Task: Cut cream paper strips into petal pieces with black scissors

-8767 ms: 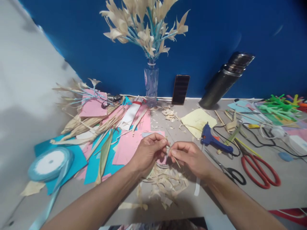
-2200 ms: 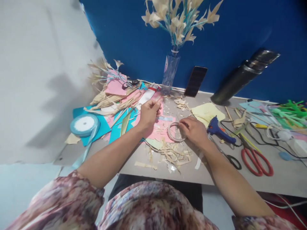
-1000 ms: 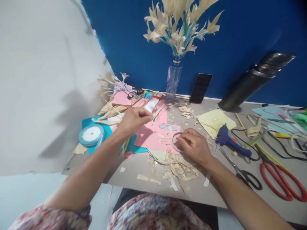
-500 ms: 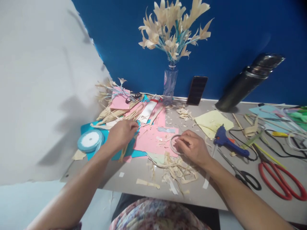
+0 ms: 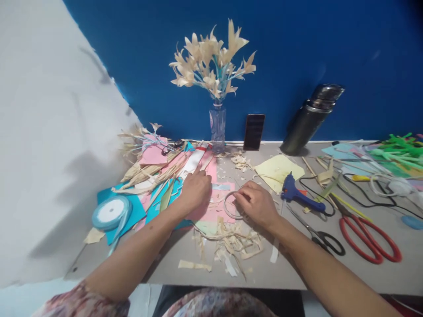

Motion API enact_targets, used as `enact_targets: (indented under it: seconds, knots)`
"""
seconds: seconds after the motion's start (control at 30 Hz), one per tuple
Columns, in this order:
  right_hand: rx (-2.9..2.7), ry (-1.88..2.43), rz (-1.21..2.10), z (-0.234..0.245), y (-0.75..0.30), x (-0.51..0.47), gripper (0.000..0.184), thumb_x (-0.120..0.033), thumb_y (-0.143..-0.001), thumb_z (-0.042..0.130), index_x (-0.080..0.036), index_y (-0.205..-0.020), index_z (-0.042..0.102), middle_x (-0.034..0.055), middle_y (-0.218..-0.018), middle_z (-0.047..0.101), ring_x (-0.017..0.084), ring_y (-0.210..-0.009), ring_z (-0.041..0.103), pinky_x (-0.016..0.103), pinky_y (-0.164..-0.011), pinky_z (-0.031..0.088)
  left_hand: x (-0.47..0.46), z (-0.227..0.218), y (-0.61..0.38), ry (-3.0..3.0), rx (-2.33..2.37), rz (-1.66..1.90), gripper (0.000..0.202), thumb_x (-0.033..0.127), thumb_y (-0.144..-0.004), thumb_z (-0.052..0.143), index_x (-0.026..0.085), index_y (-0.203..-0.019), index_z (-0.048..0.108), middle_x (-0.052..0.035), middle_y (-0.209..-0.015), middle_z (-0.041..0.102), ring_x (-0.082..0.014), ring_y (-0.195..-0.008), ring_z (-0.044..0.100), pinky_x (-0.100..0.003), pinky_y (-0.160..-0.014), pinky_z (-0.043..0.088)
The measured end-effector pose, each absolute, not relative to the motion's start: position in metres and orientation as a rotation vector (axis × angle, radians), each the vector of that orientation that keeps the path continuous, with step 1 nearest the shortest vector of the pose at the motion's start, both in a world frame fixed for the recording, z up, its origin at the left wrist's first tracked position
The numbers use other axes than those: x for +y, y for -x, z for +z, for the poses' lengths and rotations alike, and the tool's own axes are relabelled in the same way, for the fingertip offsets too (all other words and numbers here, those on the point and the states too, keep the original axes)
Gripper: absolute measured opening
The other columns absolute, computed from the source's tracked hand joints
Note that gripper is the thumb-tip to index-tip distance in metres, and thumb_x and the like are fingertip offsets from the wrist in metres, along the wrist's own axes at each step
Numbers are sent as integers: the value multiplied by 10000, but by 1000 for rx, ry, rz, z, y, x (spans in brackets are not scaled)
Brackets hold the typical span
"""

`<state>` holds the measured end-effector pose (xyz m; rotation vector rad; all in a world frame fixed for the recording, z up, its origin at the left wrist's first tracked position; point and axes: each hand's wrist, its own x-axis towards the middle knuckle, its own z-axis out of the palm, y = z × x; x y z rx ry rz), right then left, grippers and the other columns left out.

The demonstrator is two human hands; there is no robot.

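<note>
Between the thumb and fingers of my right hand (image 5: 256, 202) is a thin pale ring (image 5: 227, 210), standing over the pink paper (image 5: 201, 213). My left hand (image 5: 196, 189) is over the same paper, with its fingers bent and pressed together. Its fingertips are beside a dried husk strip (image 5: 207, 161), and whatever they hold is hidden. Blue paper (image 5: 175, 189) and a bundle of dried husks (image 5: 148, 169) lie left of that hand. Husk scraps (image 5: 231, 240) are heaped in front of the ring.
A bottle (image 5: 217, 132) holds husk flowers (image 5: 211, 61). A phone (image 5: 254, 132) and a dark flask (image 5: 306, 125) lean on the wall. To the right lie a blue glue gun (image 5: 302, 196), black-handled scissors (image 5: 330, 242) and red-handled scissors (image 5: 370, 237). A ribbon roll (image 5: 111, 213) is at left.
My left hand has moved right, from the blue paper onto the pink paper. My right hand keeps the ring in nearly the same spot. The view has shifted.
</note>
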<state>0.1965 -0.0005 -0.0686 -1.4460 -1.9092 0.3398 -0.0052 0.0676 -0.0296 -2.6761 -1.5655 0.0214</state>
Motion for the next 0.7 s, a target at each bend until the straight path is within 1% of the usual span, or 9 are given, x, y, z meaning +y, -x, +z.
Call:
enact_targets:
  seconds: [0.13,0.3,0.4,0.5,0.6,0.67,0.7]
  knots:
    - [-1918,1458,329,-67,-199,0,249,-296,-908,610,-211,-689,693,18,-740,623,177,-746,592,282,-676,398,65,-27,6,2690,-1595,17,192,142,-821,490,132,-848,679,-166,-899,680,-302,-948,612,-378,-767,430]
    - [-1950,1437,342,-68,-202,0,237,-301,-917,593,-219,-722,701,19,-757,625,181,-729,595,292,-668,398,56,-3,13,2778,-1682,-57,183,167,-820,492,191,-866,668,-79,-837,709,-216,-757,626,-290,-609,379]
    - [-1963,1424,348,-69,-202,0,252,-307,-921,582,-220,-717,702,23,-754,625,184,-715,591,299,-661,400,54,14,25,2904,-1772,-253,193,142,-808,473,195,-791,658,-59,-816,703,-190,-737,608,-273,-620,362]
    - [-1978,1429,378,-68,-201,-1,243,-302,-917,583,-223,-725,708,21,-745,621,186,-716,594,303,-664,402,42,29,46,2981,-1847,-315,206,158,-816,454,192,-674,599,-34,-701,642,-173,-660,557,-270,-606,339]
    - [-1974,1440,417,-68,-200,-2,214,-283,-906,594,-225,-735,709,16,-750,623,184,-729,599,303,-673,405,11,37,78,2985,-2008,-285,278,232,-867,433,202,-608,530,-3,-601,553,-164,-595,504,-271,-585,325]
    - [-1976,1437,426,-69,-200,-2,210,-277,-901,596,-223,-728,703,18,-760,625,184,-736,601,304,-676,406,-15,39,103,2976,-2201,-342,329,323,-911,412,212,-638,558,7,-622,568,-161,-603,521,-263,-600,355]
    - [-1981,1433,430,-69,-200,-2,217,-280,-901,594,-222,-720,698,18,-759,623,183,-735,600,304,-673,407,-28,37,115,2973,-2293,-371,322,364,-908,436,219,-666,591,10,-652,589,-161,-624,536,-257,-606,368]
